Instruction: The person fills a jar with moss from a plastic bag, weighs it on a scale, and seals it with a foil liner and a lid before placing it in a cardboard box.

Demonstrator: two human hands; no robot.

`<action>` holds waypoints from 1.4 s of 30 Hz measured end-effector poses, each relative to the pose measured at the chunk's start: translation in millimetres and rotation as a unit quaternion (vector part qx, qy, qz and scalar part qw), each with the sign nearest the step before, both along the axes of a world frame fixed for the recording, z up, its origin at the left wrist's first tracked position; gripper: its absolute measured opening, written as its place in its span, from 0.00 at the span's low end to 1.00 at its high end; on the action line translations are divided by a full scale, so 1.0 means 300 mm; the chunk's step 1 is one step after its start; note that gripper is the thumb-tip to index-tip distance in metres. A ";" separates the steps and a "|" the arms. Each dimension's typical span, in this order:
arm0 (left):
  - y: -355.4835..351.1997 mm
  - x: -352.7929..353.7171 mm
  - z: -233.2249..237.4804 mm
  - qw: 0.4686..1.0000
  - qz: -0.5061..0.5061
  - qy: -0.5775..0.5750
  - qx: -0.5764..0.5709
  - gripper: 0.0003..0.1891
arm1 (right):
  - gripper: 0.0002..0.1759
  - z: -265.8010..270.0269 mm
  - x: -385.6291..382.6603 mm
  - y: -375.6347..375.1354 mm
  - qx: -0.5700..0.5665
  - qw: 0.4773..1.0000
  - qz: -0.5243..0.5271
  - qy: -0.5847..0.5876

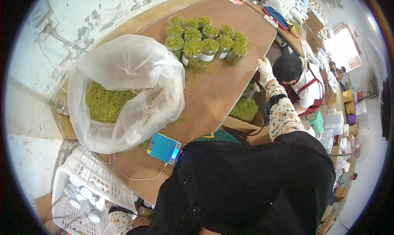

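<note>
My right hand point(266, 69), in a pale glove, is raised at the table's right edge, its fingers curled in. Whatever they may hold is hidden. Nearby on the table stand several clear jars point(208, 45) heaped with green dried plant strands, some with white labels. My left sleeve point(121, 222) shows at the bottom left beside a white plastic basket point(92, 175); the left hand itself is hidden. White-lidded jars point(86, 193) lie in the basket. A large translucent plastic bag point(164, 85) stands open on the table, with green strands point(106, 101) inside.
A blue digital scale point(161, 147) with a lit display and white cable lies near my body on the brown table point(207, 97). Beyond the right edge, an open cardboard box holds more green strands point(245, 109). A person in a black cap point(286, 68) bends there, near a green stool point(316, 122).
</note>
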State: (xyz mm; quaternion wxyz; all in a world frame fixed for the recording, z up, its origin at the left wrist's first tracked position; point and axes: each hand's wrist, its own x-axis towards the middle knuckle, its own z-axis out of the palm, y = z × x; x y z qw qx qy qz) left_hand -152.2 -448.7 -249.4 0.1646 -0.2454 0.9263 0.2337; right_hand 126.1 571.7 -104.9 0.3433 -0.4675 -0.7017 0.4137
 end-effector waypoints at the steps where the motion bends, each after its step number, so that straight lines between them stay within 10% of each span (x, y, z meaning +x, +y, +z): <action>1: 0.007 0.024 0.011 1.000 0.017 0.004 0.014 0.26 | 0.33 -0.005 -0.023 0.003 0.006 1.000 0.016 -0.011; 10: 0.015 0.265 0.151 0.946 0.212 0.134 0.206 0.24 | 0.52 -0.030 -0.305 -0.004 0.205 0.938 0.029 -0.276; 15: 0.001 0.435 0.320 0.881 0.287 0.255 0.276 0.23 | 0.31 -0.123 -0.347 0.018 0.229 0.955 0.058 -0.177; 29: 0.407 0.593 0.735 0.779 0.179 0.487 0.352 0.22 | 0.20 -0.124 -0.348 -0.007 0.290 0.931 0.032 -0.220; 36: 0.774 0.727 0.829 0.741 0.220 0.482 0.413 0.26 | 0.25 -0.047 -0.196 -0.045 0.271 0.949 0.143 -0.070; 39: 0.892 0.755 0.796 0.741 0.218 0.480 0.415 0.20 | 0.30 0.083 -0.169 -0.291 0.071 0.939 0.314 0.123; 42: 1.016 0.759 0.811 0.728 0.172 0.442 0.495 0.16 | 0.26 0.162 -0.200 -0.512 0.307 0.829 0.467 -0.014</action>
